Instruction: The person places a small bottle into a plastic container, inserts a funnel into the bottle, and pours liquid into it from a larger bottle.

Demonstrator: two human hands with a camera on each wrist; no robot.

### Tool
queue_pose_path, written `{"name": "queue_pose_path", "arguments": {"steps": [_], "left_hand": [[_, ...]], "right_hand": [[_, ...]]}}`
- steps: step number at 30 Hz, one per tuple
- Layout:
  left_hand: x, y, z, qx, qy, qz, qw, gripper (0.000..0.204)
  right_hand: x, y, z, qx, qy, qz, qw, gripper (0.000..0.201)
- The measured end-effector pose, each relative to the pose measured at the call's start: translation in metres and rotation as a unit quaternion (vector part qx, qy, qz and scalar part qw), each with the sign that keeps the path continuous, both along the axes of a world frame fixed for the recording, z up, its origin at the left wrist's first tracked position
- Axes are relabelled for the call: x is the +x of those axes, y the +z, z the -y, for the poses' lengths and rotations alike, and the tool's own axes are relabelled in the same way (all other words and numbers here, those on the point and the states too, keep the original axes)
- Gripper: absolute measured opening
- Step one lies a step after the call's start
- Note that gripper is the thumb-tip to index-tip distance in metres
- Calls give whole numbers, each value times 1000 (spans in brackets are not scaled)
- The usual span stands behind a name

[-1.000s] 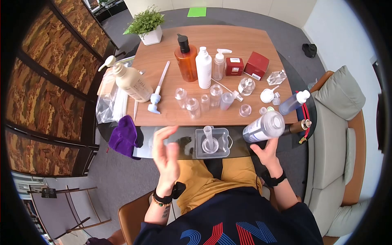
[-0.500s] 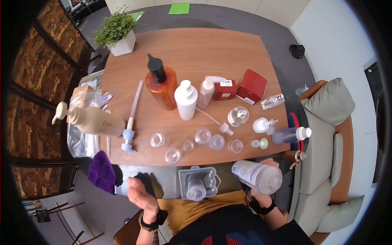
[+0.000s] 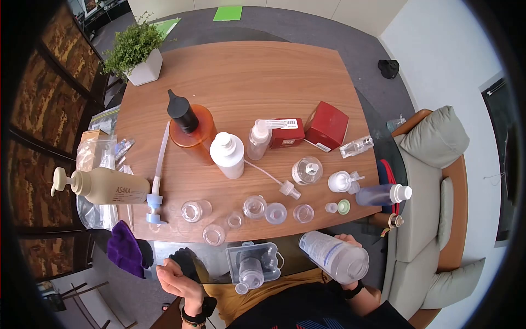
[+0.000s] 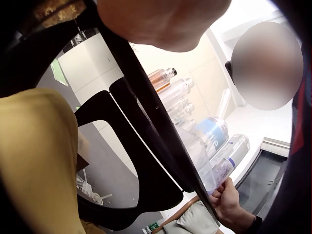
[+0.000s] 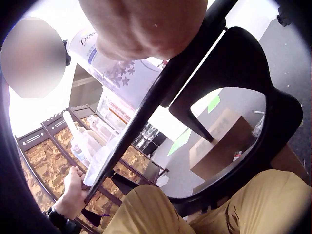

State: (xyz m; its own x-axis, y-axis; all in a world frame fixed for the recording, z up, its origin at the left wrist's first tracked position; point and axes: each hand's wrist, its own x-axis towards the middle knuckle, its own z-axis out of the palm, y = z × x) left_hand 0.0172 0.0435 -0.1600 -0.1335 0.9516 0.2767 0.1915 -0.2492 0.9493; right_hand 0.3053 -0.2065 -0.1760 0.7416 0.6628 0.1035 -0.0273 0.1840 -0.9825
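On the right in the head view, my right hand (image 3: 351, 286) grips a clear plastic bottle (image 3: 331, 253) printed with blue-purple lettering. Its label, partly covered by the hand, reads Dove in the right wrist view. The bottle leans over the table's front edge. My left hand (image 3: 179, 282) holds nothing, its fingers loosely curled at the front edge to the left. Between the hands lies a clear plastic tray (image 3: 234, 255) with a side handle, and a transparent bottle (image 3: 251, 274) stands in it.
Several small clear containers (image 3: 255, 206) line the table's front. Behind them stand an amber pump bottle (image 3: 200, 134), a white bottle (image 3: 227, 159) and red boxes (image 3: 327, 126). A beige pump bottle (image 3: 112, 185) lies left, above a purple cloth (image 3: 126, 249). The blue-grey bottle (image 3: 375, 194) is at right.
The head view has shifted, so the table's things appear lower and further left. My left hand has gone from raised, straighter fingers to loosely curled ones. The right hand still holds the bottle.
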Motion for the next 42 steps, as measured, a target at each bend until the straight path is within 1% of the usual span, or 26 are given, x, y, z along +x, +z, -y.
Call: {"name": "queue_pose_path", "arguments": {"steps": [1, 2, 4, 5, 6, 7, 8, 9, 10, 12, 13, 14, 16, 17, 18, 19, 22, 23, 25, 28, 29, 31, 35, 37, 40, 42], "left_hand": [[0, -2, 0, 1, -1, -1, 1000, 44], [0, -3, -1, 16, -9, 0, 1000, 44], [-1, -1, -2, 33, -16, 1, 999, 43], [0, 2, -2, 32, -28, -1, 999, 42], [0, 3, -3, 30, -40, -2, 999, 41], [0, 3, -3, 31, -40, -2, 999, 41], [0, 3, -3, 33, -51, 23, 998, 41], [0, 2, -2, 34, -62, 48, 996, 41], [-1, 3, -2, 35, -62, 48, 996, 41], [-4, 3, 0, 29, -48, -32, 998, 42], [-5, 2, 0, 30, -48, -32, 998, 42], [-6, 0, -1, 35, -49, -47, 997, 42], [-6, 0, 0, 41, -49, -62, 996, 42], [-5, 1, 1, 23, -40, -62, 997, 43], [-3, 2, 1, 5, -31, -62, 998, 44], [-3, 3, 0, 8, -30, -61, 998, 44], [-5, 3, 1, -1, -48, -72, 996, 48], [-6, 4, 2, -10, -50, -76, 996, 50], [-8, 1, 2, -19, -52, -80, 995, 51], [-8, -2, 0, 41, -69, -67, 995, 50], [-2, 4, 0, 43, -60, -96, 993, 49], [-1, 7, 0, 44, -50, -127, 990, 49], [1, 0, -1, 67, -13, -143, 987, 51], [2, -1, -2, 70, 1, -117, 991, 52], [1, 0, -1, 36, 2, -95, 995, 49], [3, 3, -3, 57, -5, -106, 993, 46]], "right_hand": [[-1, 1, -2, -10, -7, 50, 999, 23], [-3, -1, -1, -8, -8, 49, 999, 23], [-4, -13, 7, 59, -41, -85, 994, 17], [-2, -24, 17, 61, -40, -85, 994, 17], [2, -35, 30, 47, -24, -137, 989, 10], [4, -44, 40, 33, -8, -188, 982, 12], [1, -38, 27, 33, -8, -187, 982, 12], [-4, -28, 3, 17, -68, -25, 997, 17], [-6, -21, -12, 0, -126, 138, 982, 37], [-4, -19, -15, -14, -127, 175, 976, 35], [-4, -19, -16, -28, -127, 211, 969, 35], [-6, -24, -12, -27, -126, 212, 969, 35], [-9, -41, -1, -35, -203, -26, 978, 34], [-6, -38, -1, -32, -203, -26, 978, 34], [-3, -35, -3, -66, -175, 114, 976, 35], [0, -30, -7, -99, -144, 251, 952, 36], [-2, 3, -21, -87, -106, 278, 951, 38], [-3, -4, -19, -86, -106, 278, 951, 38], [-7, -25, -13, -86, -184, 143, 969, 39], [-6, -15, -14, -71, -150, 121, 979, 38], [-5, -15, -15, -70, -149, 120, 979, 38], [-2, -15, -13, -119, -145, 195, 963, 39], [-3, -9, -18, -88, -149, 142, 975, 41], [0, 8, -23, -80, -104, 266, 955, 46], [1, -7, -16, -80, -98, 266, 956, 50], [-3, 8, -23, -65, -100, 225, 967, 50]]}}
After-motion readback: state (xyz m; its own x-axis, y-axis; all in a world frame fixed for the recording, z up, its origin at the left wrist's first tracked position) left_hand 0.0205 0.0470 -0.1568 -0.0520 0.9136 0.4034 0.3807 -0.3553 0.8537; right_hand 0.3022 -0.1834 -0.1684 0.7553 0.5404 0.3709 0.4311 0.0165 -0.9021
